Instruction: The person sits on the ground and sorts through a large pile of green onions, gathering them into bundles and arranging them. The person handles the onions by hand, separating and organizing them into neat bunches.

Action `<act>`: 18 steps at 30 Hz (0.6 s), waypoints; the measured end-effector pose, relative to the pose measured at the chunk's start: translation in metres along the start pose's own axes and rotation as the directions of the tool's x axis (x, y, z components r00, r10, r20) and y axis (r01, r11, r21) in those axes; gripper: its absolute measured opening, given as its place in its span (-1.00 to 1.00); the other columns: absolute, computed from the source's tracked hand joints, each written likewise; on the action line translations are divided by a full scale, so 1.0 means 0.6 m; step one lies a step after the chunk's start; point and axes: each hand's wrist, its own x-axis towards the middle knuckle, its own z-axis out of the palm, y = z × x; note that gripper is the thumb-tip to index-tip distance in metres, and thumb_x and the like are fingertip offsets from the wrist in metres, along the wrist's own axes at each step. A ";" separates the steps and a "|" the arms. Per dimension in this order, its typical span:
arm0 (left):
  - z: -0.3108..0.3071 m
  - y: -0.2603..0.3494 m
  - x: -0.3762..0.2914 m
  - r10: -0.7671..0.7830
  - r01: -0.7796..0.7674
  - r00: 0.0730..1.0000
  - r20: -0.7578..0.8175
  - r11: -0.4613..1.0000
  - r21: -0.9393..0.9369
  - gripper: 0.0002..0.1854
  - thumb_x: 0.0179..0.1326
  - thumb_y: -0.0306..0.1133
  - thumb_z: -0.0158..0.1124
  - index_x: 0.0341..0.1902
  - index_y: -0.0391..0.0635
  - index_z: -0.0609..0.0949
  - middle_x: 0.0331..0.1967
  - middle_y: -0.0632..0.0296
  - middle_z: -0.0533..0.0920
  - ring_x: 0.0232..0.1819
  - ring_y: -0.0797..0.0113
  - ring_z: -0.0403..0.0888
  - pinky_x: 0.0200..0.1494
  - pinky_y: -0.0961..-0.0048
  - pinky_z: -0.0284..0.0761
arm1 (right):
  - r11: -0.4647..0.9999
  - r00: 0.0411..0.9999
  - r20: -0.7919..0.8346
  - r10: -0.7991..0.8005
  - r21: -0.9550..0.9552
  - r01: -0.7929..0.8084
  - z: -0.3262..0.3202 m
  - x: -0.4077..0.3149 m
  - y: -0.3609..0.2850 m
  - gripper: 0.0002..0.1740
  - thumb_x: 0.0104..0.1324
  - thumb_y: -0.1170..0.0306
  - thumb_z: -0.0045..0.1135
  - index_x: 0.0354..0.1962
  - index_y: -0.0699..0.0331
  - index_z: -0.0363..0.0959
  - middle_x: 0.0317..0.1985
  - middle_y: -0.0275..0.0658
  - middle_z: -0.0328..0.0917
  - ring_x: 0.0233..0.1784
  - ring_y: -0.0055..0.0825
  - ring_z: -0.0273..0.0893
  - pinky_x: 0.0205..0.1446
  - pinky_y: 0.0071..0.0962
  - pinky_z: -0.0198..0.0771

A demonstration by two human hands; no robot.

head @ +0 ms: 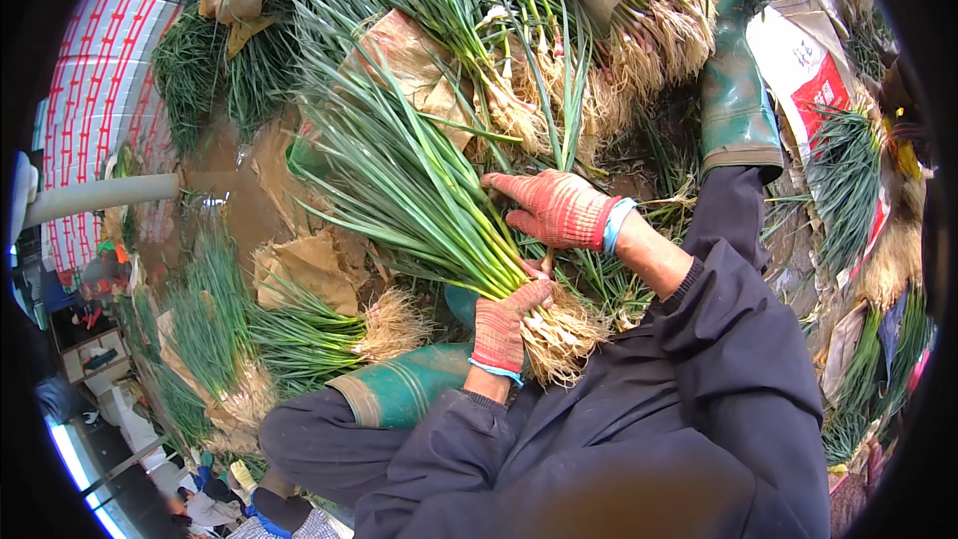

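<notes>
My left hand (507, 329), in a red knitted glove, is closed around the lower stems of a large bunch of green garlic plants (441, 202). The leaves spread up and to the left, and the pale bulbs and roots hang beside my wrist. My right hand (563, 209), in a matching glove, is at the right side of the bunch, with its index finger extended to the stems and the thumb below. Its other fingers are curled, and whether it pinches a stem is unclear. More garlic plants (524, 97) lie beyond, with their roots toward me.
A smaller garlic bunch (329, 337) lies left of my green boot (419, 385); the other boot (737, 90) is stretched forward. Brown sacking (307, 269) and a printed sack (801, 67) lie around. A grey pole (105, 201) juts in at left. People (209, 509) are at lower left.
</notes>
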 end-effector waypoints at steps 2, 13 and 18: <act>0.004 0.004 -0.003 -0.018 0.018 1.000 -0.014 1.000 -0.001 -0.77 0.05 -0.48 0.42 -0.19 -0.17 0.63 -0.47 0.32 0.64 -0.57 0.59 0.53 -0.59 0.70 0.35 | 0.997 0.997 -0.049 -0.065 0.024 0.067 0.007 -0.009 0.016 -0.53 0.23 0.23 0.12 0.08 0.19 0.41 -0.30 -0.06 0.62 -0.24 0.04 0.57 -0.08 -0.10 0.46; 0.017 0.052 -0.017 -0.234 0.237 0.971 0.045 0.937 -0.255 -0.79 0.20 -0.46 0.33 -0.14 -0.23 0.54 -0.23 0.12 0.59 -0.26 0.38 0.56 -0.22 0.50 0.58 | 0.953 0.319 -0.899 0.300 0.269 -0.140 -0.169 -0.032 0.074 -0.80 0.29 0.23 0.20 -0.31 0.16 0.66 -0.42 -0.21 0.67 -0.41 -0.52 0.56 -0.31 -0.50 0.42; -0.008 0.094 -0.018 0.243 -0.126 0.961 0.135 0.813 -0.569 -0.64 0.23 -0.29 0.32 0.05 -0.10 0.51 0.10 0.03 0.51 -0.12 0.36 0.56 -0.03 0.35 0.58 | 0.694 0.652 -0.527 0.545 -0.154 -0.704 -0.185 -0.134 0.195 -0.60 0.26 0.08 0.15 -0.22 0.25 0.61 -0.32 -0.02 0.64 -0.25 -0.10 0.61 -0.09 -0.24 0.46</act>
